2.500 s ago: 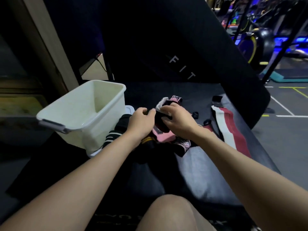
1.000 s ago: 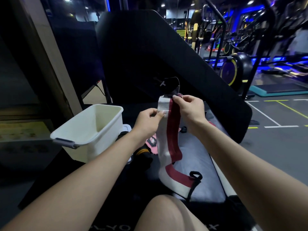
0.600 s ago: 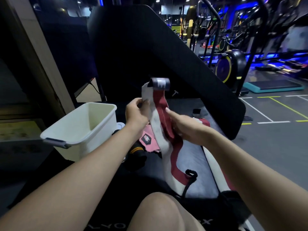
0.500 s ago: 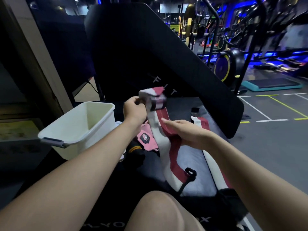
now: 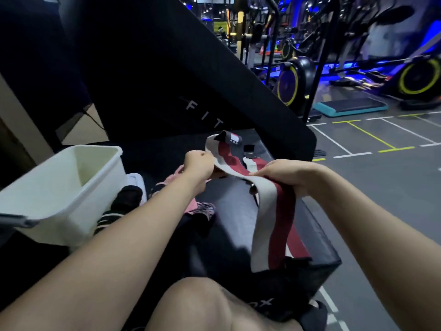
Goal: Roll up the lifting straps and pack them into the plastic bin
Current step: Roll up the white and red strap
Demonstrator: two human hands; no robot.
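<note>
A person's left hand [image 5: 199,163] pinches the labelled end of a red-and-white strap [image 5: 274,211] while the right hand [image 5: 284,174] grips its middle, the tail draped over the padded surface [image 5: 233,211]. Rolling has barely begun; next, the end likely needs tucking and winding tight. The white bin [image 5: 59,187] waits at left. Half a second ago the strap was held higher.

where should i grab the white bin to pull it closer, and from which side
Grip the white bin by its near rim beside the grey handle, coming from above with the left hand. Its mouth is open and the rim overhangs; both hands currently hold the red and white strap.
</note>
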